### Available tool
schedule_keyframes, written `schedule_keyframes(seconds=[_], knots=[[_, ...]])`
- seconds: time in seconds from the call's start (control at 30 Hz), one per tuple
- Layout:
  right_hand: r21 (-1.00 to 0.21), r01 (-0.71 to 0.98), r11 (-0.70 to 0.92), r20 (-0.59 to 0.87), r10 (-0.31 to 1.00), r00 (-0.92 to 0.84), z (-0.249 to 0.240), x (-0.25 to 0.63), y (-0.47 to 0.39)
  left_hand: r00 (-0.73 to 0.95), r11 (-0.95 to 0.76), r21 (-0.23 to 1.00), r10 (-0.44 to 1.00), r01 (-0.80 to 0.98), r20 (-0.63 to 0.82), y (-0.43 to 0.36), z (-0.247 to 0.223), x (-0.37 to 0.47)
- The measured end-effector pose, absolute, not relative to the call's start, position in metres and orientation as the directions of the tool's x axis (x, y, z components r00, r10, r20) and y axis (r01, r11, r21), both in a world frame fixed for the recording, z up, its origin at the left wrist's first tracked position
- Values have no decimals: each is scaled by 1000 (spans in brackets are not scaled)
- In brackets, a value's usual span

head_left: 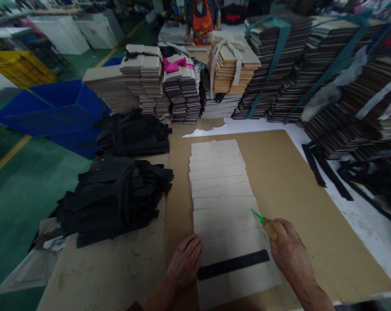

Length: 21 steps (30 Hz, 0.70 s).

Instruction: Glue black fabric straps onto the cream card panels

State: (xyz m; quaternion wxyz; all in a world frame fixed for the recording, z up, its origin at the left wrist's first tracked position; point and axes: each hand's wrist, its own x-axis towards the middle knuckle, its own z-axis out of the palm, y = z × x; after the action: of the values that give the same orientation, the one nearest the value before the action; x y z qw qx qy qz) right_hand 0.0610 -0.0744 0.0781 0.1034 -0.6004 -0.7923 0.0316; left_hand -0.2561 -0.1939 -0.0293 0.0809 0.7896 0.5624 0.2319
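Glue bottle (269, 228) body hidden inside right hand (290, 255); right stacks (360, 95) blurred.

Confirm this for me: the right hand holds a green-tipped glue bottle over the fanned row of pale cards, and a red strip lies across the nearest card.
One detail is wrong: the strip across the nearest card is black, not red, as the head view shows. The right hand does hold the green-tipped glue bottle over the fanned row of pale cards, with the left hand at the row's edge.

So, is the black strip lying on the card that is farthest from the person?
No, the black strip lies across the nearest card of the overlapping row, between the left hand and the right hand.
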Motion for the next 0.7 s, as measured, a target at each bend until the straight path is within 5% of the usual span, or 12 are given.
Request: schedule_keyframes(seconds=[0.27, 0.47, 0.7], knots=[[-158, 898, 411, 183, 906, -382, 71, 41, -78, 257, -360, 376, 919, 854, 298, -192, -26, -256], [-144, 923, 358, 213, 922, -324, 72, 44, -78, 266, -362, 371, 921, 855, 286, -192, -25, -257], [-335, 843, 420, 176, 907, -382, 59, 21, -89, 272, -360, 370, 924, 856, 269, -194, -27, -257]])
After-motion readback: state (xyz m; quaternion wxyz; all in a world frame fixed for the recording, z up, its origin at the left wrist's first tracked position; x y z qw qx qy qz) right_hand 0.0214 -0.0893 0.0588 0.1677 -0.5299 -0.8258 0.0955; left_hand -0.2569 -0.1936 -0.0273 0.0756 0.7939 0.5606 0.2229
